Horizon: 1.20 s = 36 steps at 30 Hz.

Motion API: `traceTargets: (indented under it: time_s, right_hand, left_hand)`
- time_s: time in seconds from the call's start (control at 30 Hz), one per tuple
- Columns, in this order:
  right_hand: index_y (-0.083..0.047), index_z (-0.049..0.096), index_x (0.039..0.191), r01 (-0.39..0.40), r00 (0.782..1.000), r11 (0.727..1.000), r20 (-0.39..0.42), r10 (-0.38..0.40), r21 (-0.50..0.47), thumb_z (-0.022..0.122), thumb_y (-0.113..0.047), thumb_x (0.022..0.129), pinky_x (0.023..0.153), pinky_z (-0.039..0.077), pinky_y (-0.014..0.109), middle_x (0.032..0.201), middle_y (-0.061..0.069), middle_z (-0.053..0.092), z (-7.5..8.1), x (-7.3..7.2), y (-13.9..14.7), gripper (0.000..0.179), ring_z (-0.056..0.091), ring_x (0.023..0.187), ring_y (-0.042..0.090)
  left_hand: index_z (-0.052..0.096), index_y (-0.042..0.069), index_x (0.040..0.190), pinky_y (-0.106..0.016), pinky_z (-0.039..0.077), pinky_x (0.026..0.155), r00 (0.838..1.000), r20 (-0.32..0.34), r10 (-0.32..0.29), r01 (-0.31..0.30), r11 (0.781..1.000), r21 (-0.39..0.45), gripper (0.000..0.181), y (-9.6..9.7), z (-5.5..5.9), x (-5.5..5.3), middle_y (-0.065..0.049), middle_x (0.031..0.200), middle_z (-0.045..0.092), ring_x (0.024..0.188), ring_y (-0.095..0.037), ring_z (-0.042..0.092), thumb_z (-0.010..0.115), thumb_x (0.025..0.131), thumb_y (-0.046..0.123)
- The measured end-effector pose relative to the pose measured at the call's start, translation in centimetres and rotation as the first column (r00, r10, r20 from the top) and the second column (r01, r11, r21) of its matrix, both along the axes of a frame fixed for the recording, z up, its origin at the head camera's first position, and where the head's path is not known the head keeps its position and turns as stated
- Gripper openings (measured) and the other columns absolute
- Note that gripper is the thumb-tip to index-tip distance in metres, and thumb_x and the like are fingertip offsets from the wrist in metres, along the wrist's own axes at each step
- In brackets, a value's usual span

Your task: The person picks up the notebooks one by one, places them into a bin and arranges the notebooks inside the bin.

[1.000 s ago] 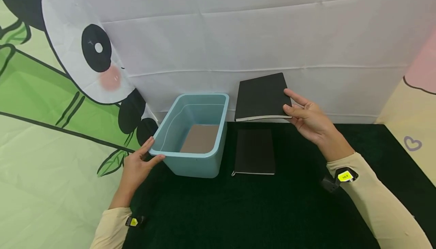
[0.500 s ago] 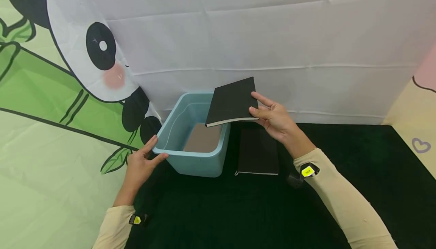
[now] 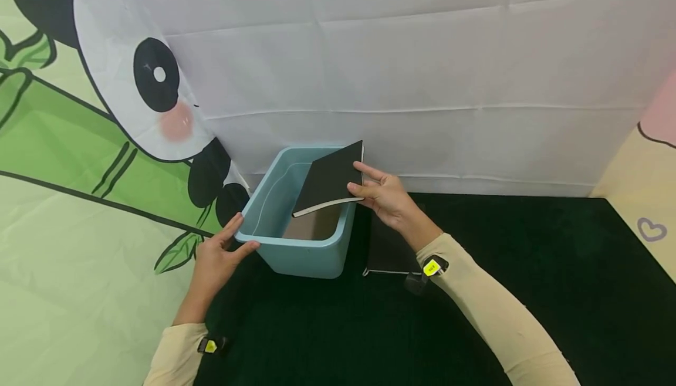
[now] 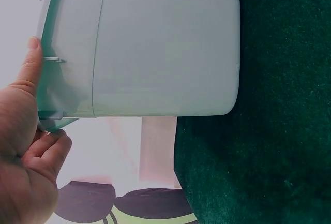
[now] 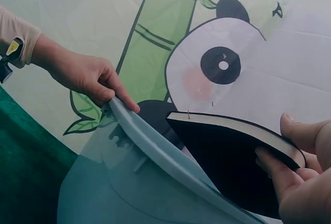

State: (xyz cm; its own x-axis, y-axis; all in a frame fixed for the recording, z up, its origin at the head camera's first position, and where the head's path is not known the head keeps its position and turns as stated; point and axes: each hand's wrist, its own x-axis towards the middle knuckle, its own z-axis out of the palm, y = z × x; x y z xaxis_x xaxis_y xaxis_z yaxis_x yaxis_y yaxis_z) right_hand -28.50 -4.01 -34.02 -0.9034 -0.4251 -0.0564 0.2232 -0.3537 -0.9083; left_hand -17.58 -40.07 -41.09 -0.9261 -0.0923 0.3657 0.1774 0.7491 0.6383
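Observation:
A light blue plastic bin (image 3: 303, 260) stands on the dark green cloth. My left hand (image 3: 213, 266) holds its near left corner, thumb and fingers on either side of the rim in the left wrist view. Pinched by its right edge between the thumb and fingers of my right hand (image 3: 388, 201) is a black notebook (image 3: 328, 178). It slants over the bin's opening, its lower left corner inside the rim outline. The right wrist view shows the notebook (image 5: 222, 157) bowed, its pale page edges upward. A flat brownish panel (image 3: 311, 224) shows at the bin's bottom.
A second black notebook (image 3: 388, 248) lies on the green cloth (image 3: 327, 327) right of the bin, partly hidden under my right forearm. Behind stands a white fabric backdrop (image 3: 412, 63) with a cartoon panda (image 3: 127, 81) on its left.
My right hand has carried the notebook left and down, from beside the backdrop to over the bin, tilting it more. The left hand has stayed on the rim.

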Motion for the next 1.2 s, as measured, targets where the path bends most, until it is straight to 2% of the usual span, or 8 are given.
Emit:
traceTargets:
  time_s: [0.07, 0.17, 0.33, 0.63, 0.73, 0.9, 1.03, 1.2]
  right_hand:
    - [-0.013, 0.044, 0.156, 0.001, 1.0, 1.0, 0.003, -0.001, 0.013, 0.064, 0.006, 0.097, 0.085, 0.059, 0.021, 0.17, 0.014, 0.015, -0.2, 0.0, -0.5, 0.065, 0.049, 0.141, 0.024]
    - [-0.013, 0.044, 0.156, 0.004, 1.0, 1.0, 0.022, -0.004, 0.024, 0.064, 0.007, 0.097, 0.084, 0.059, 0.02, 0.168, 0.015, 0.022, -0.5, -0.1, -0.9, 0.065, 0.067, 0.115, 0.015]
    - [-0.011, 0.046, 0.155, 0.015, 0.999, 1.0, 0.028, -0.016, 0.027, 0.066, 0.006, 0.096, 0.083, 0.059, 0.021, 0.161, 0.022, 0.037, -0.7, -0.3, -1.8, 0.065, 0.071, 0.093, 0.006]
    - [-0.01, 0.051, 0.151, 0.024, 0.998, 0.999, 0.052, -0.026, 0.048, 0.068, 0.007, 0.094, 0.101, 0.055, 0.034, 0.161, 0.023, 0.034, -0.7, -0.3, -3.8, 0.061, 0.07, 0.097, 0.008]
    - [-0.009, 0.052, 0.15, 0.021, 0.997, 0.999, 0.07, -0.024, 0.038, 0.068, 0.007, 0.094, 0.105, 0.051, 0.038, 0.158, 0.023, 0.04, -0.7, -0.2, -4.5, 0.061, 0.071, 0.099, 0.01]
    - [-0.008, 0.054, 0.148, 0.019, 0.992, 0.999, 0.123, -0.023, 0.036, 0.068, 0.006, 0.094, 0.107, 0.05, 0.041, 0.148, 0.021, 0.052, -0.8, -0.1, -5.4, 0.057, 0.069, 0.116, 0.022]
    - [-0.006, 0.051, 0.15, 0.005, 0.989, 1.0, 0.146, -0.009, 0.028, 0.066, 0.007, 0.096, 0.108, 0.049, 0.042, 0.151, 0.021, 0.049, -0.9, 0.0, -5.9, 0.058, 0.058, 0.131, 0.031]
    - [-0.001, 0.051, 0.148, -0.028, 0.995, 0.993, 0.101, 0.017, 0.116, 0.066, -0.001, 0.099, 0.108, 0.049, 0.043, 0.149, 0.021, 0.051, -0.2, 0.0, -5.5, 0.052, 0.056, 0.134, 0.035]
  left_hand:
    - [0.046, 0.008, 0.153, -0.057, 0.045, 0.103, 1.0, 0.006, -0.002, 0.002, 1.0, 0.001, 0.077, 0.1, 0.1, 0.0, -0.012, 0.157, 0.045, 0.135, -0.045, 0.051, 0.081, 0.089, 0.034]
    - [0.046, 0.008, 0.153, -0.056, 0.045, 0.103, 1.0, 0.01, -0.008, 0.008, 1.0, 0.001, 0.078, 0.1, 0.0, 0.0, -0.012, 0.157, 0.045, 0.134, -0.044, 0.051, 0.081, 0.088, 0.034]
    - [0.048, 0.008, 0.152, -0.054, 0.045, 0.103, 1.0, -0.01, 0.0, 0.0, 1.0, -0.004, 0.077, 0.1, 0.0, 0.0, -0.011, 0.156, 0.046, 0.135, -0.042, 0.052, 0.082, 0.088, 0.033]
    - [0.046, 0.009, 0.153, -0.053, 0.045, 0.104, 1.0, 0.009, 0.004, -0.004, 1.0, 0.007, 0.077, 0.1, 0.1, 0.1, -0.01, 0.158, 0.043, 0.137, -0.042, 0.049, 0.08, 0.089, 0.035]
    - [0.046, 0.009, 0.153, -0.052, 0.044, 0.104, 1.0, 0.008, 0.009, -0.009, 1.0, 0.015, 0.077, 0.1, 0.2, 0.1, -0.009, 0.158, 0.043, 0.138, -0.041, 0.049, 0.08, 0.089, 0.035]
    - [0.046, 0.008, 0.153, -0.052, 0.044, 0.105, 1.0, 0.017, 0.012, -0.012, 1.0, 0.016, 0.078, 0.1, 0.3, 0.1, -0.01, 0.158, 0.043, 0.138, -0.04, 0.049, 0.08, 0.089, 0.035]
    - [0.046, 0.007, 0.153, -0.051, 0.044, 0.105, 1.0, 0.015, 0.01, -0.01, 1.0, 0.013, 0.077, 0.2, 0.2, 0.1, -0.011, 0.158, 0.043, 0.138, -0.039, 0.049, 0.081, 0.089, 0.034]
    - [0.047, 0.006, 0.152, -0.052, 0.045, 0.105, 1.0, 0.007, 0.007, -0.007, 1.0, 0.018, 0.077, 0.2, 0.4, 0.1, -0.01, 0.158, 0.043, 0.137, -0.04, 0.05, 0.081, 0.088, 0.032]
